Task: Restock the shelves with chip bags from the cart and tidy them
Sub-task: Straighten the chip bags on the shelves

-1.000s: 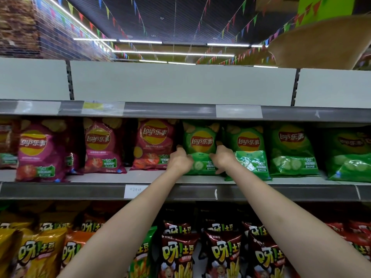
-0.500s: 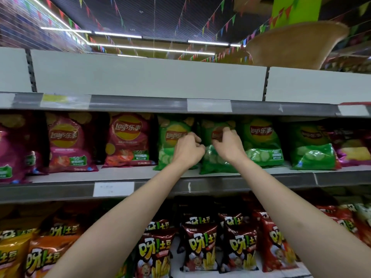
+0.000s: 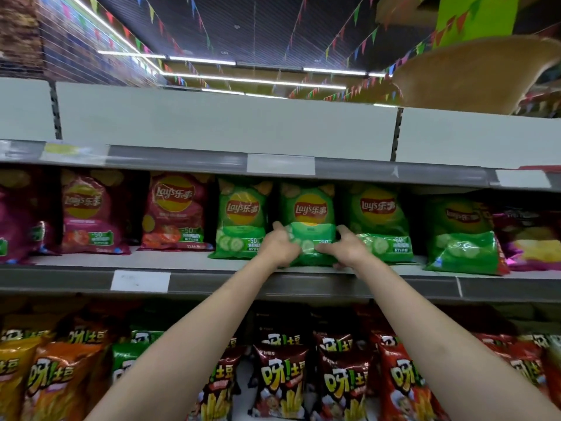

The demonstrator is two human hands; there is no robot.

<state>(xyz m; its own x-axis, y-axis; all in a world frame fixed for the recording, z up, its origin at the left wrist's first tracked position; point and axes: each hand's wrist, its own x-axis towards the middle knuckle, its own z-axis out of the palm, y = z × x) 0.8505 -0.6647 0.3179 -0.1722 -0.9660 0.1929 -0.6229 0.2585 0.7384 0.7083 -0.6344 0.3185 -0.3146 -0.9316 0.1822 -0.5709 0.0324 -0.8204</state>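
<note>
A green Lay's chip bag (image 3: 308,208) stands upright on the middle shelf (image 3: 212,282), second in a row of green bags. My left hand (image 3: 280,246) grips its lower left side and my right hand (image 3: 349,247) grips its lower right side. Another green bag (image 3: 241,217) stands just to its left. To its right are two more green bags, one upright (image 3: 379,220) and one leaning (image 3: 461,235). Red Lay's bags (image 3: 176,211) fill the shelf further left. The cart is out of view.
The top shelf (image 3: 212,126) above is bare, with a white back panel. The lower shelf holds dark red (image 3: 280,381) and orange (image 3: 57,381) fry-snack bags. A purple and yellow bag (image 3: 534,238) lies at the far right of the middle shelf.
Both hands slid down from the upper part of the second green bag to its lower sides. That bag now stands upright, its logo uncovered. The view shifted a little.
</note>
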